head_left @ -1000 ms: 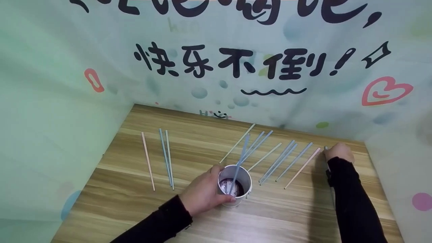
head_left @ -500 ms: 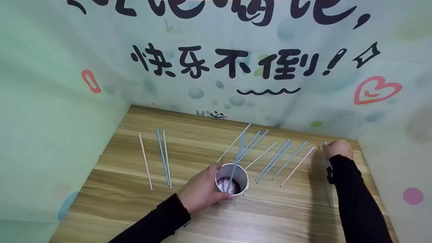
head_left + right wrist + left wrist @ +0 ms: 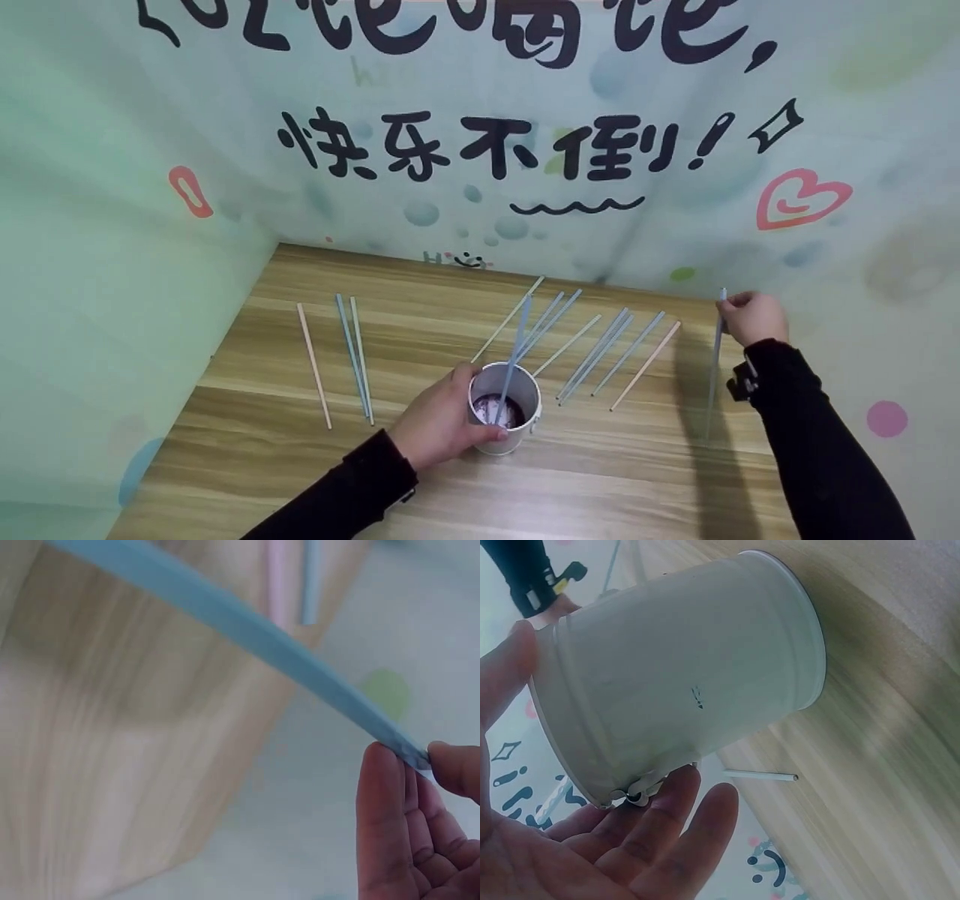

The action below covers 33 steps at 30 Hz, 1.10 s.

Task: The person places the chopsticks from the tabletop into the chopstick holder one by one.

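Note:
My left hand [image 3: 439,416] grips a small white pail [image 3: 682,660], thumb over the rim and fingers round the far side. One blue straw [image 3: 516,349] leans inside the pail, its upper end sticking out past the back rim. At the table's far right, my right hand [image 3: 757,319] pinches another blue straw [image 3: 715,367] near its top end between thumb and fingertips. That straw hangs nearly upright, its lower end toward the table. In the right wrist view the pinched straw [image 3: 247,626] runs from the fingertips to the upper left.
Several blue and pale straws [image 3: 615,356] and a pink straw [image 3: 645,366] lie slanted right of the pail. On the left lie a pink straw [image 3: 314,367], a blue straw [image 3: 352,354] and a pale one [image 3: 362,360]. A printed cloth [image 3: 405,300] backs the wooden table [image 3: 247,450].
The right hand has lifted its straw off the table at the far right; the straw now hangs from the fingers. The left hand keeps its grip on the pail. The head view has shifted slightly.

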### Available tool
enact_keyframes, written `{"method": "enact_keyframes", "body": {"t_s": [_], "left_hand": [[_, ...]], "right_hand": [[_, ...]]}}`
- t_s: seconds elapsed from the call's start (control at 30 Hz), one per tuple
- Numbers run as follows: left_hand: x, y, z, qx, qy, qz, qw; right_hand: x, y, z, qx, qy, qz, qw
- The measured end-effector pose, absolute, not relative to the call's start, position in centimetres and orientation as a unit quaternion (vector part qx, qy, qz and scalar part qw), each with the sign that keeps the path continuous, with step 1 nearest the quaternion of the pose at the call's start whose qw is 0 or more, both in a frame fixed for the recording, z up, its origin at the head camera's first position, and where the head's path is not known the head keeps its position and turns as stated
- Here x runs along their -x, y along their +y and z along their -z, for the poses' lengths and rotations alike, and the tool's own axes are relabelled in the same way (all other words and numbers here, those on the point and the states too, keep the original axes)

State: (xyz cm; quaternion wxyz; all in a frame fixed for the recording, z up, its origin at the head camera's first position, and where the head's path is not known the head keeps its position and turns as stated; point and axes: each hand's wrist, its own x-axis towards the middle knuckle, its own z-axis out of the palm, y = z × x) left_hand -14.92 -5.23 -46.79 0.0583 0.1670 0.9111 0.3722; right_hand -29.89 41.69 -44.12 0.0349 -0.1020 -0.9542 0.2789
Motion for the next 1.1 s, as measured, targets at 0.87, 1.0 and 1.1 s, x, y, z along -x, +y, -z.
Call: {"method": "enact_keyframes", "body": {"t_s": [0.87,1.0,1.1], "left_hand": [[14.9,-5.1,46.7,-0.152,0.913,-0.373,0.066],[14.9,-5.1,46.7,-0.155,0.912,-0.375,0.067],[14.9,-5.1,46.7,-0.156,0.911,-0.375,0.067]], "right_hand": [[25.8,36.6,34.1,0.056,-0.861,-0.484,0.145],[25.4,34.7,33.7,0.047,-0.854,-0.495,0.154],[25.3,33.5,33.4,0.042,-0.844,-0.511,0.158]]}}
